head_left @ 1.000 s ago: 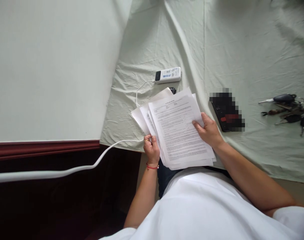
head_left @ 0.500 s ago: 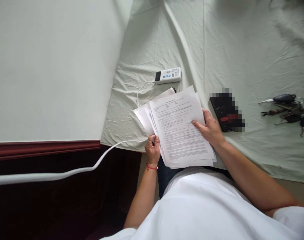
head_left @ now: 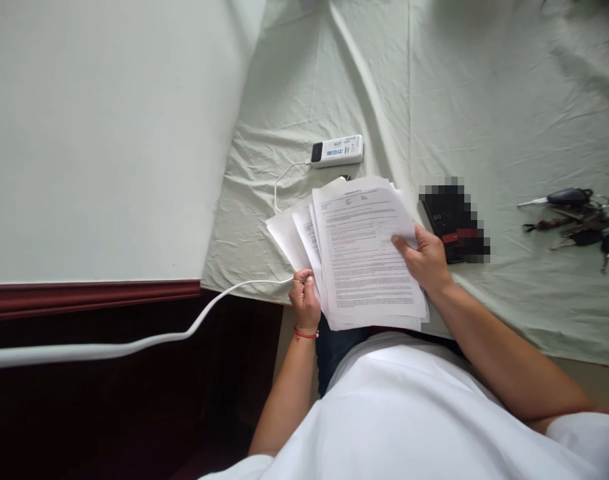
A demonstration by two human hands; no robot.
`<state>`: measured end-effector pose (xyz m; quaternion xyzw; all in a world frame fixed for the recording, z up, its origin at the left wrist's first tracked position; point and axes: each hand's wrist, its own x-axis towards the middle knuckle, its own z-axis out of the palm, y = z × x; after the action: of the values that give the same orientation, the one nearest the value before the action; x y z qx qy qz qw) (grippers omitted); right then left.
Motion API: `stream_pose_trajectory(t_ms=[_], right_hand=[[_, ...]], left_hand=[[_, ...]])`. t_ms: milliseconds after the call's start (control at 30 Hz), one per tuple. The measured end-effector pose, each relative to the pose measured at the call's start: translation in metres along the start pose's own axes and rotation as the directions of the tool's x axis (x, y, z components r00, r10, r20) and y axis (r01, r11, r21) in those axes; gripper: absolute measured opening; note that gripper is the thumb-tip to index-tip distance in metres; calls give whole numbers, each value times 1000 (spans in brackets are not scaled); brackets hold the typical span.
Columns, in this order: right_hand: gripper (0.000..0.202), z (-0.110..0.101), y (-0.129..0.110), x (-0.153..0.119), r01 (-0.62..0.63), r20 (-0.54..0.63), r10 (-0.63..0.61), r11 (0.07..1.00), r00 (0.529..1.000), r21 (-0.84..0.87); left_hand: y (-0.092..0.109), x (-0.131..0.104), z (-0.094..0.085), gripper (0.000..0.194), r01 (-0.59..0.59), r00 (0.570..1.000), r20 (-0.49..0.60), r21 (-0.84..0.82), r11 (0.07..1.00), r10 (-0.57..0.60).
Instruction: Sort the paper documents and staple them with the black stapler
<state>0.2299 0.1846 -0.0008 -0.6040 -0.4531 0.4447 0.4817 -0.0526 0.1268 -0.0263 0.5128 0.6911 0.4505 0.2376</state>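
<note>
White sheets [head_left: 367, 260] fan over the near edge of the table [head_left: 484, 113], the left hand [head_left: 305, 301] and right hand [head_left: 427, 260] pinching them; a slackened grip could spill the overlapped pages.

A pale green cloth [head_left: 474, 87] is spread wide and flat, creased throughout and crossed by a long raised fold [head_left: 360, 73] near its middle. At the left, a smooth, pale surface [head_left: 99, 133] is bordered on its near side by a dark red band [head_left: 84, 297]; whether it is a wall or another tabletop cannot be told. Below the band, a recess [head_left: 109, 407] is sunk in deep shadow. Soft light is cast over the cloth.
</note>
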Motion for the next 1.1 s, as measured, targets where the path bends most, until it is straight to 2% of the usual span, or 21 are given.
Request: stream_pose_trajectory(t_ms=[133,300,400,567,733,1100], right_hand=[[30,-2,1,2,9,-20,-10,997,1000,-72],[31,-2,-1,2,49,65,-40,988,997,-145],[30,-2,-2,1,35,105,-24,994,994,-106],[28,-2,-1,0,49,-18,-50,998,999,-25],[32,-2,3,0,86,-126,-81,995,989,40],[41,-2,8,-2,120,-177,-103,989,979,91]], left_hand=[[3,1,1,20,-43,998,-41,14,999,43],[4,2,3,21,-89,993,-73,66,994,94],[3,2,4,28,-98,990,-91,74,992,105],[4,0,5,52,-52,992,-107,122,991,65],[9,1,6,72,-38,994,-104,70,997,46],[9,0,6,76,-21,994,-104,98,995,31]])
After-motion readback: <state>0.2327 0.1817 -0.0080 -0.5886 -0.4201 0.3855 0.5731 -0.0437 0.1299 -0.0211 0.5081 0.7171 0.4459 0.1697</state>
